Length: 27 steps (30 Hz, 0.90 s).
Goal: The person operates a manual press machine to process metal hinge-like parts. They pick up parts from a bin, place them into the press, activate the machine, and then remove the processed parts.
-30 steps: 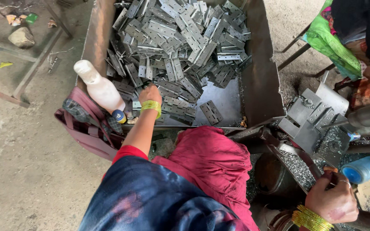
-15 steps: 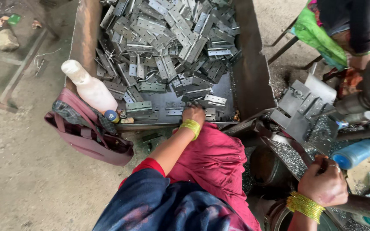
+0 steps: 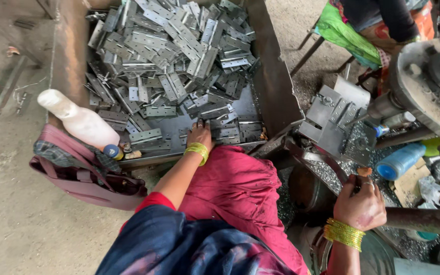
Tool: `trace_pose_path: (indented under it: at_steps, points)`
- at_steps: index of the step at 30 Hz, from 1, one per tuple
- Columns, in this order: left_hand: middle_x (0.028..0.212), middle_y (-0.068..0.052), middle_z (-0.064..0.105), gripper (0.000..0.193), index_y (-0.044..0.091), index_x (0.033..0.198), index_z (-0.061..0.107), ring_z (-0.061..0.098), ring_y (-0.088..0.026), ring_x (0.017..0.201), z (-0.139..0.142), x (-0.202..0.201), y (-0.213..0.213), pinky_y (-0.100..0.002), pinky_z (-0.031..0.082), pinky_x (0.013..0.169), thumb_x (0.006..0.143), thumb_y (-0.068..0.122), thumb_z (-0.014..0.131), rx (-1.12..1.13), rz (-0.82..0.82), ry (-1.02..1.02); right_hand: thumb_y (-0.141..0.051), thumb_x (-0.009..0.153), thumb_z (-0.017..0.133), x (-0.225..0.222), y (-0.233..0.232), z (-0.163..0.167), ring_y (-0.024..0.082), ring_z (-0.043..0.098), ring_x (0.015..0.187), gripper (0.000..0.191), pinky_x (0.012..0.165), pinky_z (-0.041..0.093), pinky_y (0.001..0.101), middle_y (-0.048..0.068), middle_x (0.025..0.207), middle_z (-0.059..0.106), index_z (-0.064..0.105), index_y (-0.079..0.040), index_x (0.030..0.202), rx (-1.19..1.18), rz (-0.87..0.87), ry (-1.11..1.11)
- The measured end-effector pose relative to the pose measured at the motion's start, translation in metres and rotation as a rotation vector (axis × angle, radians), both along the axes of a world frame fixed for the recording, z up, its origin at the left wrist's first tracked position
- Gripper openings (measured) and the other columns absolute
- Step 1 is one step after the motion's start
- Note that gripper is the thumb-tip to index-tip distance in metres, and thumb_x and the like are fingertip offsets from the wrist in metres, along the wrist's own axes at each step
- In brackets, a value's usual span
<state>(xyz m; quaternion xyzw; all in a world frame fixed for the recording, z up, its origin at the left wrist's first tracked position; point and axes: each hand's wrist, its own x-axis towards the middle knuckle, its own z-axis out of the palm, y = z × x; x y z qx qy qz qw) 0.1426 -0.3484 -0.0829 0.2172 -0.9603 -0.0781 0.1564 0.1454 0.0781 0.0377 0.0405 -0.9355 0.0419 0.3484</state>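
My left hand [image 3: 199, 133] reaches into a rusty metal bin [image 3: 273, 97], fingers down on the flat grey metal hinge plates [image 3: 169, 56] near its front edge; I cannot tell if it grips one. A yellow bangle sits on that wrist. My right hand [image 3: 360, 203], with yellow bangles, is closed around a dark metal lever [image 3: 322, 163] of the press machine at the lower right. A red cloth [image 3: 235, 188] covers my lap between the hands.
A white plastic bottle [image 3: 80, 122] lies on a maroon bag [image 3: 85, 175] hung at the bin's left corner. A machine wheel [image 3: 431, 81] and a blue bottle [image 3: 398, 162] sit right. Another person in green cloth [image 3: 352, 35] sits at upper right.
My left hand has slid right along the bin's front edge, from near the white bottle to the plates at the middle. My right hand stays on the lever.
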Motion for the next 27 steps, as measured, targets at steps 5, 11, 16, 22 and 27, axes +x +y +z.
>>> trace_pose_path:
  at_steps: [5, 11, 16, 22, 27]
  points:
    - [0.121, -0.012, 0.073, 0.029, 0.013, 0.119, 0.066, 0.067, -0.034, 0.118, -0.023, 0.003, 0.001, -0.046, 0.058, 0.094, 0.09, 0.017, 0.071, 0.03, -0.09, -0.16, -0.028, 0.102, 0.074, 0.005, -0.003, 0.007, 0.032, 0.069, 0.086, 0.018, 0.073, 0.052, 0.0444, 0.007, 0.092, 0.072, 0.076, -0.011, 0.097, -0.056, 0.0, -0.049]
    - [0.104, -0.027, 0.071, 0.05, 0.003, 0.13, 0.056, 0.067, -0.046, 0.099, -0.012, 0.014, -0.015, -0.056, 0.054, 0.084, 0.084, 0.018, 0.07, 0.495, 0.221, 0.131, -0.029, 0.104, 0.074, 0.007, -0.006, 0.009, 0.032, 0.069, 0.088, 0.018, 0.073, 0.052, 0.0437, 0.008, 0.094, 0.072, 0.076, -0.012, 0.097, -0.058, -0.006, -0.031]
    - [0.112, -0.026, 0.071, 0.027, 0.005, 0.116, 0.068, 0.066, -0.047, 0.108, -0.013, 0.002, -0.019, -0.056, 0.054, 0.09, 0.094, 0.017, 0.06, 0.5, 0.173, -0.21, -0.029, 0.101, 0.074, 0.006, -0.007, 0.01, 0.032, 0.069, 0.088, 0.017, 0.072, 0.052, 0.0456, 0.009, 0.094, 0.072, 0.076, -0.013, 0.097, -0.07, -0.035, -0.086]
    - [0.108, -0.028, 0.072, 0.024, 0.001, 0.098, 0.077, 0.07, -0.045, 0.105, 0.011, -0.029, -0.014, -0.052, 0.057, 0.09, 0.085, 0.017, 0.065, 0.394, 0.061, -0.397, -0.03, 0.094, 0.073, 0.005, -0.01, 0.015, 0.034, 0.07, 0.088, 0.016, 0.073, 0.054, 0.0465, 0.011, 0.099, 0.073, 0.076, -0.015, 0.098, -0.071, -0.081, -0.068]
    - [0.099, -0.023, 0.075, 0.034, 0.01, 0.107, 0.08, 0.072, -0.039, 0.091, 0.095, -0.038, 0.038, -0.049, 0.055, 0.08, 0.077, 0.025, 0.075, 0.619, -0.183, -0.031, -0.028, 0.092, 0.07, 0.009, -0.012, 0.029, 0.033, 0.07, 0.085, 0.017, 0.072, 0.054, 0.0441, 0.011, 0.094, 0.073, 0.074, -0.011, 0.094, -0.162, -0.065, -0.047]
